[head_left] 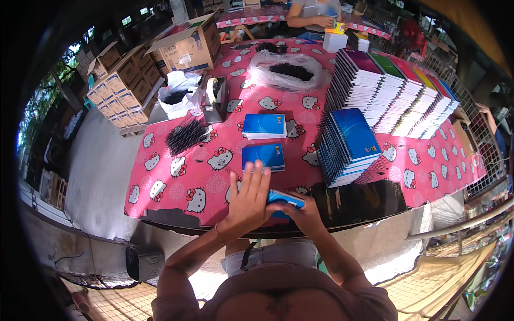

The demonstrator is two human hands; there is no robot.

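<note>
At the near table edge my right hand (pixel 308 215) grips a blue notebook (pixel 285 198), seen edge-on, with the thumb along its near side. My left hand (pixel 247 197) is open, its fingers stretched out together, its palm side at the notebook's left end. Whether the left palm presses on it cannot be made out. Just beyond the fingers lies a small stack of blue notebooks (pixel 263 155), and past that a second blue stack (pixel 264 125). To the right stands a tall pile of blue spiral notebooks (pixel 352 136).
Black spiral coils (pixel 186 136) lie at the left, near a tape dispenser (pixel 215 101) and a white plastic bag (pixel 181 95). A clear bag of coils (pixel 289 72) sits farther back. Multicoloured notebook stacks (pixel 393 88) fill the right. Cardboard boxes (pixel 190 48) stand far left; a person (pixel 316 18) works opposite.
</note>
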